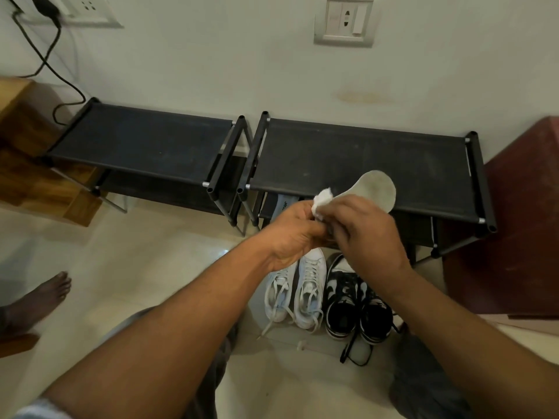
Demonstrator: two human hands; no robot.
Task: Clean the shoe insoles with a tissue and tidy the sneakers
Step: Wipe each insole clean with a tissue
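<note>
My two hands meet above the shoes. My left hand (295, 234) grips the heel end of a pale grey insole (378, 189), whose toe end sticks out up and to the right over the rack. My right hand (370, 234) lies over the middle of the insole, its fingers curled on a crumpled white tissue (322, 200) that peeks out between the hands. Below on the floor stand a pair of white sneakers (308, 294) and, to their right, a pair of black-and-white sneakers (354, 306) with loose laces.
Two low black shoe racks (145, 146) (357, 158) stand against the wall, with something pale on the right rack's lower shelf. A wooden unit (27, 152) is at the left, and a dark red cabinet (520, 222) at the right. A bare foot (39, 294) rests on the tiled floor.
</note>
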